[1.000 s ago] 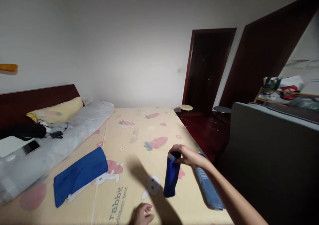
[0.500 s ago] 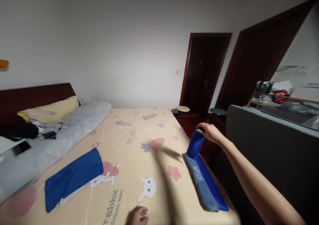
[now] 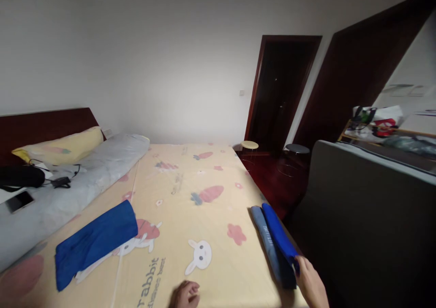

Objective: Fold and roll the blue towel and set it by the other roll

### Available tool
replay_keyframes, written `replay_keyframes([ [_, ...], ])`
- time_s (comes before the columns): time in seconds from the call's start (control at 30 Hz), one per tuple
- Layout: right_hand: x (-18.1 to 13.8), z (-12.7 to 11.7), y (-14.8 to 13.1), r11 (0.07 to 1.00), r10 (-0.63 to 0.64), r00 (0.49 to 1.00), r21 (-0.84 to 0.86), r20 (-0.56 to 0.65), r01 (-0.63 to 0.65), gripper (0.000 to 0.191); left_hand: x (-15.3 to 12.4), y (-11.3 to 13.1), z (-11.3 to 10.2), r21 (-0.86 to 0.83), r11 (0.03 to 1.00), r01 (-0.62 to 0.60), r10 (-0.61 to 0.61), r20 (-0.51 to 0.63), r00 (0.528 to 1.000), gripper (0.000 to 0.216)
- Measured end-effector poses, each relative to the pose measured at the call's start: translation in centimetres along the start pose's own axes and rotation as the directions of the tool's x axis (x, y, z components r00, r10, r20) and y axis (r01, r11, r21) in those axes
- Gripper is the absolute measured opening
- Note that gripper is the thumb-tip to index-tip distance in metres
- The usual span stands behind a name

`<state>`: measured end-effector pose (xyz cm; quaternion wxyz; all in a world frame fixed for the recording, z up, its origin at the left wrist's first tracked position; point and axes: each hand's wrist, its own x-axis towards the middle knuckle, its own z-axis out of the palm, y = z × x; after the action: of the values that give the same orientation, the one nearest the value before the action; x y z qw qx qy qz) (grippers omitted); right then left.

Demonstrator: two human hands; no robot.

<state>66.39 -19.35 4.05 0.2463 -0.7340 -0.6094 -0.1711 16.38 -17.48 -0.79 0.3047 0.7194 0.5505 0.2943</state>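
At the bed's right edge lies a long folded blue garment (image 3: 267, 240), grey-blue with pale lettering on its left strip and brighter blue on its right strip. My right hand (image 3: 309, 278) grips the near end of the bright blue strip between thumb and fingers. Its exact kind does not show through the folds. My left hand (image 3: 188, 294) rests near the bottom edge over the sheet, fingers curled, with nothing visible in it. A second folded dark blue cloth (image 3: 97, 242) lies flat to the left, apart from both hands.
The patterned bed sheet (image 3: 177, 226) spreads beneath everything. On the left are a grey quilt (image 3: 102, 176), a yellow pillow (image 3: 64, 145), a phone (image 3: 20, 201) and a black adapter (image 3: 60, 182). A dark panel (image 3: 354, 208) stands beyond the bed's right edge; stools (image 3: 250, 145) stand behind.
My right hand has moved from the far end toward me, bringing the raised bright blue flap down along the lettered strip. My left hand has stayed nearly in place.
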Motion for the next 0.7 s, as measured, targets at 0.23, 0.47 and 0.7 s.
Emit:
replay_keyframes([
  [0.23,-3.9,1.6,0.8,0.997,0.059,0.997,0.056,0.059,-0.062,0.041,0.0,0.0,0.1,0.006,1.000,0.001,-0.001,-0.012,1.000,0.024],
  [0.47,-1.7,-0.4,-0.6,0.949,0.258,0.965,0.170,0.054,-0.263,0.048,0.0,-0.6,0.1,0.009,1.000,-0.014,0.014,0.034,0.999,0.026],
  [0.7,0.2,2.1,-5.0,0.873,0.452,0.861,0.084,0.234,-0.481,0.098,0.2,-1.0,0.6,-0.026,0.997,0.066,-0.065,0.030,0.997,0.020],
])
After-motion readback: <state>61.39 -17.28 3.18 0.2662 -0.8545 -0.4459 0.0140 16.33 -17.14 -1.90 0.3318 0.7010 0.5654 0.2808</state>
